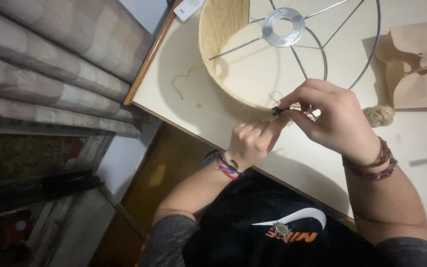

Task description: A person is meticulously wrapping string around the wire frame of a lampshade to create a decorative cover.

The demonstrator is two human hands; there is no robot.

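Observation:
A round wire lampshade frame (292,29) lies on the white table (198,106), its left side wrapped in pale twine (221,29). At the frame's near rim, my right hand (329,116) pinches a small black clip (277,111) together with loose twine strands. My left hand (250,141) is closed just below, its fingertips meeting the right hand's at the clip. Both wrists carry bracelets.
A ball of twine (379,115) sits right of my right hand. A brown paper bag (413,64) lies at the far right. A loose twine scrap (181,79) rests left of the frame, a white remote (189,7) beyond it. A checked cushion (60,59) borders the table's left edge.

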